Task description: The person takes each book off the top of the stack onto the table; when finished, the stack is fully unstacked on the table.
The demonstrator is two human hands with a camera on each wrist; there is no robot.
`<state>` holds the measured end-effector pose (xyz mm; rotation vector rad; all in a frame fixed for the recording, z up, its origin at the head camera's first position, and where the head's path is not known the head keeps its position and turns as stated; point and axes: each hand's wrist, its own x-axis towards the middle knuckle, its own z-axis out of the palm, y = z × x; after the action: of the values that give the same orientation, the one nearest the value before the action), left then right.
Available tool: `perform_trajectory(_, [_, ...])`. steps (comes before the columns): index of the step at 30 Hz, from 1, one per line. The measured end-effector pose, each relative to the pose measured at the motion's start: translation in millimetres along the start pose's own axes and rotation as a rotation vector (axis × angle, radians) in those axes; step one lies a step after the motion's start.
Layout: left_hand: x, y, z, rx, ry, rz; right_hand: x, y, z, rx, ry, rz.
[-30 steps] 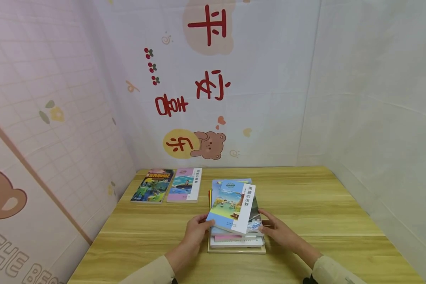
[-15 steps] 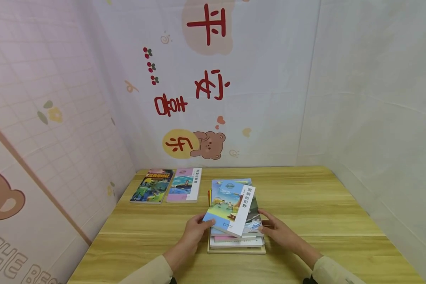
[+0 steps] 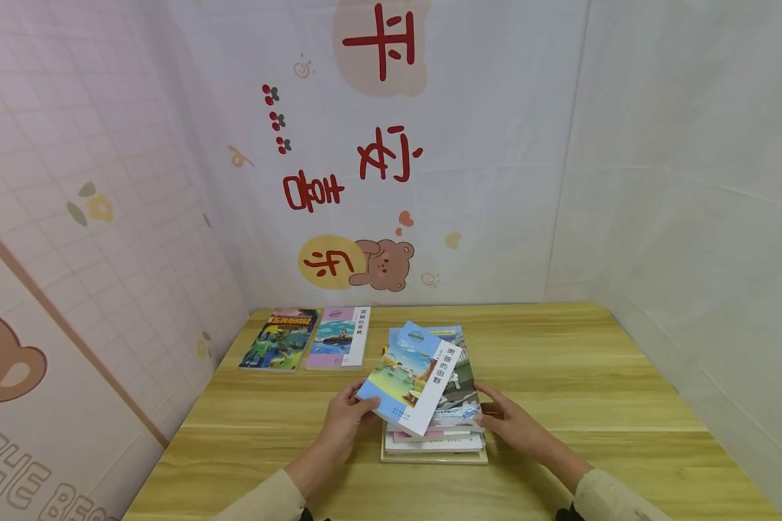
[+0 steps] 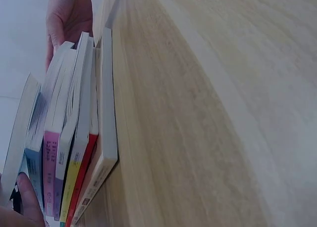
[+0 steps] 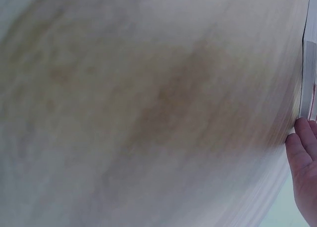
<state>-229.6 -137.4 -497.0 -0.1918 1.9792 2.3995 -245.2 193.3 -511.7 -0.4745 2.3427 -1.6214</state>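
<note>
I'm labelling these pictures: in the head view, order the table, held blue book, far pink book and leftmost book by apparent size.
1. Table
2. Blue book; being nearer the camera may enlarge it.
3. Far pink book and leftmost book: too alike to rank.

Wood-grain table point(image 3: 573, 362), 6 o'clock. Creased white back wall point(image 3: 495, 108), 12 o'clock, red characters point(image 3: 381, 43) on it. Grid-printed left wall point(image 3: 143, 174), 10 o'clock; plain whitish right wall point(image 3: 697, 174), 2 o'clock. Soft light.
</note>
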Motion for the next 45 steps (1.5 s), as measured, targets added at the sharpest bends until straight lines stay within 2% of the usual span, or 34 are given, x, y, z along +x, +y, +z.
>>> perform_trajectory(6, [-2.8, 2.8, -9.5, -0.047, 0.002, 0.012, -0.7, -0.2, -0.1, 0.003, -0.002, 0.000])
perform_trajectory(13, [-5.7, 5.3, -17.0, -0.106, 0.059, 0.017, -0.8, 1.3, 0.0, 0.014, -0.011, 0.002])
perform_trajectory(24, [-11.6, 7.6, -28.8, -0.094, 0.038, 0.020, -2.1, 0.3, 1.2, 0.002, 0.003, 0.018])
perform_trajectory(37, [-14.0, 16.6, -51.7, -0.099, 0.089, 0.013, -2.8, -0.3, 0.6, -0.001, -0.013, 0.011])
perform_trajectory(45, [-20.4, 26.2, -65.0, -0.127, 0.127, 0.017, -2.7, -0.8, 0.8, 0.003, -0.015, 0.007])
